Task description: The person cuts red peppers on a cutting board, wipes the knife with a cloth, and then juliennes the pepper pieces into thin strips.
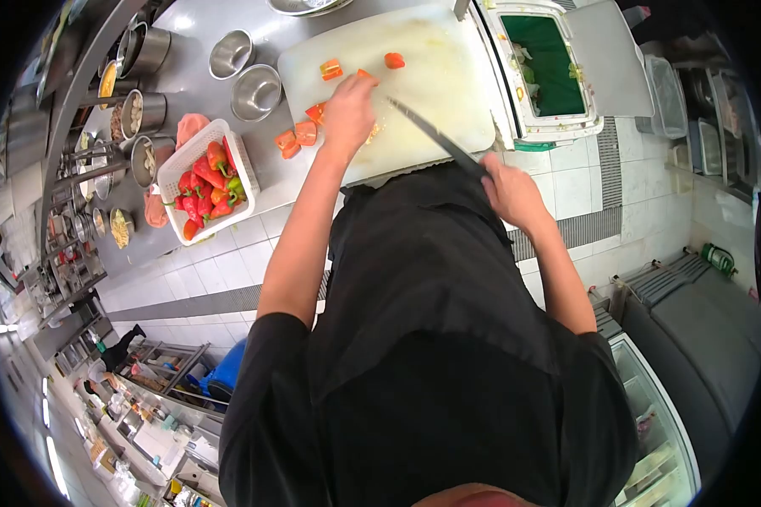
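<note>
My right hand (512,193) is wrapped round the handle of a long knife (435,135), whose blade points up and left over the white cutting board (448,51). On the board's left part, my left hand (352,110) has its fingers bent down by a piece of red pepper (365,74); whether it grips the piece is unclear. Other pepper pieces lie at the board's top (395,60) and upper left (331,69). More cut pieces (287,144) sit at its left edge. Small pale seeds (375,133) are scattered beside my left hand.
A white basket (180,160) of whole red peppers (203,190) stands left, near two steel bowls (256,92). Pots of ingredients (144,114) line the far left. An open bin with a green liner (550,68) is right of the board. Another person (123,348) is in the lower-left background.
</note>
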Demonstrator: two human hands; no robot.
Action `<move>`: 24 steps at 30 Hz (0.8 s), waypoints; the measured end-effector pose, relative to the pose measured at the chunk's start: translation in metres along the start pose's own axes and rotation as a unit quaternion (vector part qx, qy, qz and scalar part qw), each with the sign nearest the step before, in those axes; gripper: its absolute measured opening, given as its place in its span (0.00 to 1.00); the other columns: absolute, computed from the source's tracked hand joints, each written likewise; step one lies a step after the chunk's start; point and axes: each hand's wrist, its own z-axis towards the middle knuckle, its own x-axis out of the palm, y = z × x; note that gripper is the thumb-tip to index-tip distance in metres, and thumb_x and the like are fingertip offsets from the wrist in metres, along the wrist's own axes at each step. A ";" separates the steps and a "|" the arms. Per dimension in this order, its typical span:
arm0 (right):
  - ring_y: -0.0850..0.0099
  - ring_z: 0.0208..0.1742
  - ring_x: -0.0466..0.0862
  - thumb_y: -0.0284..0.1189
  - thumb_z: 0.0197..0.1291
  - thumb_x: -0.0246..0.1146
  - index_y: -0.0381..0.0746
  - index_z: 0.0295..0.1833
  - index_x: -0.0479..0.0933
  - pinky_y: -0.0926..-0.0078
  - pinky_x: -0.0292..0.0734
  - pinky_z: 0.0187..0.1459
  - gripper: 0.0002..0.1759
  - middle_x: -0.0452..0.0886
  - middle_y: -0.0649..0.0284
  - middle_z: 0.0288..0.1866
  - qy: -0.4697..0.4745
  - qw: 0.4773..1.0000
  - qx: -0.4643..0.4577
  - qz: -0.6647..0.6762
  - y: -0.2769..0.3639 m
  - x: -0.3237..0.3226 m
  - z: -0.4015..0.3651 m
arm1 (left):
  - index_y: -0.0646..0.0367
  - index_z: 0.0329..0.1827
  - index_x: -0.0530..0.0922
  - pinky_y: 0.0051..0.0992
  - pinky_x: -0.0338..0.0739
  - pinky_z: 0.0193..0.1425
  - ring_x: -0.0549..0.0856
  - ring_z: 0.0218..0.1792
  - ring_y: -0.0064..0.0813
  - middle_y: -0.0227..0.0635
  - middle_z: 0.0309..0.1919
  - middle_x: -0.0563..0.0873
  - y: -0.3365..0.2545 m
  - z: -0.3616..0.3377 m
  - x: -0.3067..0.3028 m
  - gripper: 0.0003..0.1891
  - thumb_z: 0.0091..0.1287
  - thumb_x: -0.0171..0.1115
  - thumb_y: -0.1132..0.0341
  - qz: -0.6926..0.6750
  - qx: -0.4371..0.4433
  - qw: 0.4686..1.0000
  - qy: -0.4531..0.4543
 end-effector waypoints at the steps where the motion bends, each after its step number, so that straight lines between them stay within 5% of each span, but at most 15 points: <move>1: 0.41 0.45 0.88 0.28 0.73 0.61 0.41 0.58 0.71 0.42 0.82 0.46 0.12 0.88 0.46 0.41 0.026 0.997 -0.059 0.030 -0.005 0.001 -0.011 | 0.56 0.56 0.88 0.42 0.84 0.57 0.89 0.53 0.46 0.41 0.49 0.90 -0.008 0.014 0.005 0.19 0.68 0.56 0.80 -0.004 0.029 0.999 0.023; 2: 0.41 0.46 0.88 0.29 0.73 0.61 0.41 0.56 0.70 0.43 0.82 0.46 0.11 0.88 0.46 0.40 0.051 0.990 -0.116 0.061 -0.009 0.003 -0.017 | 0.56 0.56 0.88 0.42 0.84 0.57 0.89 0.53 0.46 0.41 0.49 0.90 -0.015 0.027 0.012 0.19 0.68 0.56 0.80 -0.006 0.026 0.999 0.020; 7: 0.41 0.47 0.88 0.31 0.73 0.63 0.43 0.59 0.72 0.42 0.82 0.48 0.13 0.88 0.45 0.42 0.136 0.985 -0.103 0.017 0.020 0.028 0.001 | 0.55 0.58 0.88 0.44 0.85 0.60 0.89 0.55 0.50 0.42 0.52 0.91 0.011 0.083 0.054 0.21 0.65 0.58 0.79 0.217 0.097 0.935 0.263; 8: 0.41 0.47 0.88 0.32 0.73 0.63 0.43 0.59 0.73 0.41 0.81 0.49 0.13 0.89 0.45 0.42 0.111 0.989 -0.094 0.021 0.021 0.034 0.009 | 0.55 0.58 0.88 0.44 0.85 0.60 0.89 0.55 0.50 0.42 0.52 0.91 0.018 0.083 0.052 0.21 0.65 0.58 0.79 0.218 0.097 0.936 0.261; 10: 0.40 0.49 0.88 0.32 0.73 0.63 0.43 0.62 0.75 0.40 0.81 0.52 0.15 0.89 0.44 0.43 0.084 0.995 -0.045 0.024 0.013 0.030 0.019 | 0.59 0.57 0.87 0.46 0.85 0.58 0.91 0.51 0.53 0.47 0.51 0.92 0.010 0.074 0.020 0.16 0.70 0.57 0.77 0.048 0.038 0.994 0.089; 12: 0.38 0.50 0.88 0.33 0.74 0.63 0.42 0.68 0.76 0.41 0.81 0.52 0.21 0.89 0.43 0.43 0.040 0.991 0.081 0.099 -0.037 0.024 0.018 | 0.59 0.58 0.87 0.45 0.85 0.60 0.91 0.52 0.52 0.48 0.51 0.92 0.004 0.053 -0.016 0.15 0.74 0.56 0.74 0.023 -0.058 0.993 0.101; 13: 0.47 0.41 0.91 0.32 0.75 0.63 0.41 0.69 0.76 0.47 0.84 0.44 0.20 0.89 0.46 0.38 -0.025 0.982 0.130 0.137 -0.068 0.020 0.009 | 0.59 0.59 0.86 0.45 0.84 0.62 0.91 0.53 0.51 0.49 0.51 0.92 -0.001 0.044 -0.030 0.14 0.78 0.56 0.71 -0.008 -0.151 0.982 0.111; 15: 0.68 0.26 0.86 0.28 0.76 0.60 0.40 0.69 0.76 0.61 0.80 0.28 0.19 0.84 0.54 0.28 -0.140 0.932 0.261 0.208 -0.113 -0.003 -0.011 | 0.58 0.66 0.83 0.42 0.85 0.63 0.93 0.49 0.51 0.51 0.46 0.94 -0.010 0.017 -0.009 0.16 0.80 0.59 0.65 -0.082 -0.171 0.977 0.099; 16: 0.61 0.26 0.85 0.27 0.75 0.60 0.40 0.70 0.74 0.57 0.81 0.32 0.20 0.84 0.52 0.28 -0.170 0.918 0.318 0.165 -0.120 -0.019 -0.020 | 0.56 0.74 0.79 0.42 0.80 0.71 0.89 0.60 0.50 0.52 0.59 0.90 -0.040 0.013 -0.003 0.22 0.80 0.62 0.61 -0.185 -0.179 0.946 0.195; 17: 0.67 0.27 0.84 0.29 0.74 0.62 0.39 0.72 0.73 0.60 0.81 0.31 0.23 0.84 0.56 0.30 -0.214 0.939 0.266 0.039 -0.180 -0.002 -0.030 | 0.50 0.81 0.74 0.49 0.68 0.83 0.75 0.79 0.50 0.55 0.78 0.75 -0.061 -0.002 0.019 0.29 0.79 0.66 0.54 -0.242 -0.014 0.957 0.162; 18: 0.58 0.28 0.85 0.27 0.73 0.62 0.39 0.71 0.72 0.56 0.81 0.34 0.23 0.85 0.52 0.30 -0.250 0.942 0.224 0.029 -0.178 -0.005 -0.037 | 0.45 0.84 0.72 0.57 0.54 0.89 0.56 0.89 0.48 0.52 0.89 0.55 -0.105 0.005 0.000 0.34 0.77 0.68 0.49 -0.098 0.057 0.961 0.252; 19: 0.49 0.30 0.87 0.26 0.72 0.62 0.40 0.71 0.72 0.52 0.80 0.37 0.23 0.86 0.49 0.29 -0.287 0.941 0.178 0.020 -0.168 -0.014 -0.042 | 0.40 0.85 0.71 0.65 0.51 0.88 0.50 0.90 0.49 0.51 0.91 0.50 -0.116 0.006 -0.002 0.34 0.78 0.67 0.48 -0.092 0.123 0.949 0.276; 21: 0.50 0.32 0.89 0.27 0.74 0.63 0.39 0.70 0.73 0.53 0.79 0.36 0.21 0.87 0.48 0.31 -0.196 0.956 0.210 0.060 -0.134 -0.029 -0.042 | 0.43 0.81 0.76 0.60 0.59 0.86 0.62 0.87 0.51 0.50 0.87 0.61 -0.121 0.007 -0.014 0.30 0.77 0.67 0.50 -0.129 0.165 0.958 0.196; 22: 0.51 0.32 0.89 0.28 0.75 0.63 0.39 0.69 0.73 0.53 0.78 0.36 0.20 0.87 0.49 0.32 -0.195 0.965 0.164 0.055 -0.118 -0.025 -0.038 | 0.43 0.81 0.76 0.60 0.59 0.86 0.62 0.87 0.51 0.50 0.87 0.61 -0.106 0.004 -0.023 0.30 0.77 0.67 0.50 -0.116 0.150 0.964 0.187; 24: 0.52 0.32 0.88 0.30 0.79 0.62 0.39 0.68 0.74 0.54 0.78 0.35 0.17 0.87 0.49 0.33 -0.187 0.976 0.090 0.059 -0.090 -0.006 -0.030 | 0.47 0.73 0.82 0.51 0.73 0.78 0.77 0.75 0.49 0.46 0.76 0.78 -0.066 -0.006 -0.040 0.24 0.75 0.69 0.57 -0.114 0.098 0.981 0.123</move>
